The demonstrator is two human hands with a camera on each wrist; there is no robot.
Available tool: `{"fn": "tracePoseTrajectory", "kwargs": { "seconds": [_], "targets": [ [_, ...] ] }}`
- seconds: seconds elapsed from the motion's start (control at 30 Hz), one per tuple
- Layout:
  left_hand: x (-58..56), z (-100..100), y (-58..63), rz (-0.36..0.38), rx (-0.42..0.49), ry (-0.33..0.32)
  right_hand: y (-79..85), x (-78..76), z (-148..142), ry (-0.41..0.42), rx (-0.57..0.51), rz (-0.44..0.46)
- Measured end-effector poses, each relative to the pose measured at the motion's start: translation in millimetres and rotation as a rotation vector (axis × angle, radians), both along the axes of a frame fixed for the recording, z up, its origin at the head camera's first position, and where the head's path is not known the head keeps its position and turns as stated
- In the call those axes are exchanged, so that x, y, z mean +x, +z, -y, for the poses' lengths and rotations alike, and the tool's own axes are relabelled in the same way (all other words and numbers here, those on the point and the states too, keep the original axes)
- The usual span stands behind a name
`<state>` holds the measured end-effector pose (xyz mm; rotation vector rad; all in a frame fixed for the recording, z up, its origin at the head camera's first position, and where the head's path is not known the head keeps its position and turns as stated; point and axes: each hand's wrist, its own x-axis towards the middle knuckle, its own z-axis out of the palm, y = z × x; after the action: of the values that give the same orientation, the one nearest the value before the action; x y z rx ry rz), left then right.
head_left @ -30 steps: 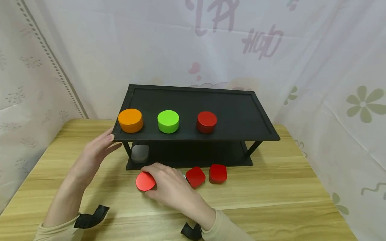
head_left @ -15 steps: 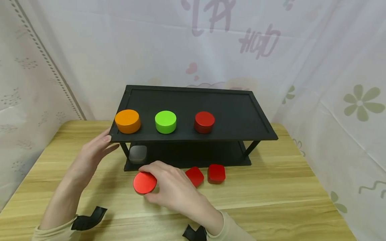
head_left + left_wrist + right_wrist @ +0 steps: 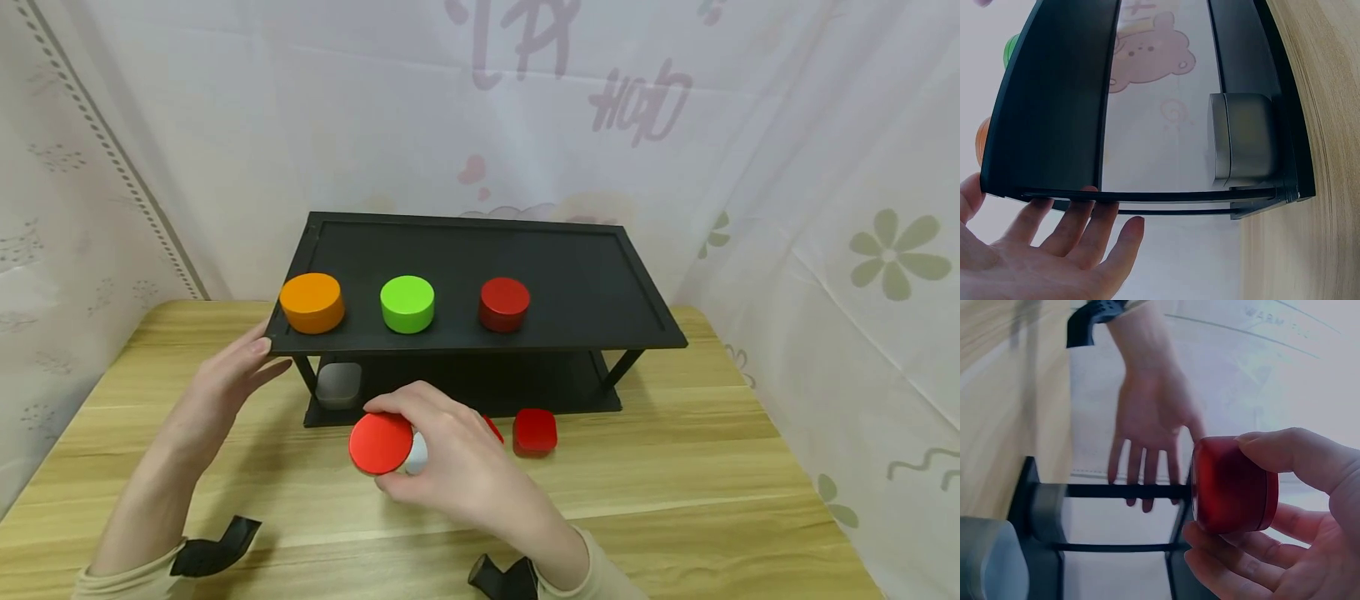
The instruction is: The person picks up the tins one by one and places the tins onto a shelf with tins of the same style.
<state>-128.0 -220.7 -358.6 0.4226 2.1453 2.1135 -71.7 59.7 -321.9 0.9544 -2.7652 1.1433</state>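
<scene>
My right hand (image 3: 457, 454) pinches a round red tin (image 3: 380, 443) between thumb and fingers. In the right wrist view the tin (image 3: 1229, 487) is raised beside the rack, and a lid seam shows near one end. My left hand (image 3: 225, 375) rests on the left end of a black two-tier rack (image 3: 570, 283). Its thumb lies at the top board's corner, and its straight fingers (image 3: 1094, 231) touch the side bar in the left wrist view. Partly hidden behind my right hand are a whitish tin (image 3: 416, 454) and a red tin (image 3: 492, 428).
On the rack's top board stand an orange round tin (image 3: 312, 303), a green one (image 3: 407, 304) and a dark red one (image 3: 504, 305). A grey squarish tin (image 3: 338, 385) occupies the lower board's left end. One red squarish tin (image 3: 535, 432) lies on the wooden table (image 3: 675, 500).
My right hand has lifted the round red tin and shifted it slightly right, uncovering part of the whitish tin. The left hand stays on the rack while the head view drifts a little.
</scene>
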Motion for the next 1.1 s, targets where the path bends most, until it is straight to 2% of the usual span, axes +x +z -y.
{"fn": "tracePoseTrajectory", "kwargs": {
  "seconds": [0.3, 0.67, 1.1],
  "targets": [
    [0.0, 1, -0.6, 0.006, 0.006, 0.005, 14.4, -3.3, -26, -0.025, -0.099, 0.011],
    [-0.5, 1, -1.1, -0.024, 0.026, -0.024, 30.5, -10.0, -63, -0.111, -0.202, 0.013],
    [-1.0, 1, -0.2, -0.031, 0.006, -0.023, 30.5, -26.2, -118, -0.282, -0.179, -0.069]
  ]
}}
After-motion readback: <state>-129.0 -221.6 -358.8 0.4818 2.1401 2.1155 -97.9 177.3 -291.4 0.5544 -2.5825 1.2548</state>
